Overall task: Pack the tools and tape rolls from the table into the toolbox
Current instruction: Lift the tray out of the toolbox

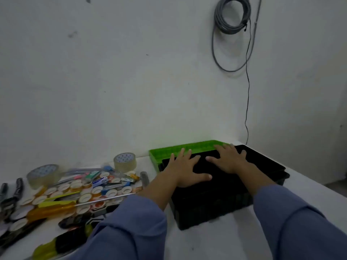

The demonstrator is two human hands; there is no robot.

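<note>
Left hand (pixel 185 169) and right hand (pixel 228 160) lie flat on the toolbox (pixel 216 199), each grip apart, fingers spread. The toolbox is matte black plastic, with a glossy green tray (pixel 187 147) behind it. Left of the toolbox, the white worktop (pixel 206 241) carries clear tape rolls (pixel 124 162), an amber-handled screwdriver (pixel 50 209) and black pliers (pixel 17 188). Above the toolbox hangs a coiled grey cable (pixel 232 15).

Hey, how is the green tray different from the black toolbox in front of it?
The tray is bright green; the toolbox is black. The tray looks shallow, the toolbox deeper. The tray sits behind, next to the wall; the toolbox sits nearer the person. The left hand and right hand lie flat on the toolbox. Both stand on the white table.
</note>
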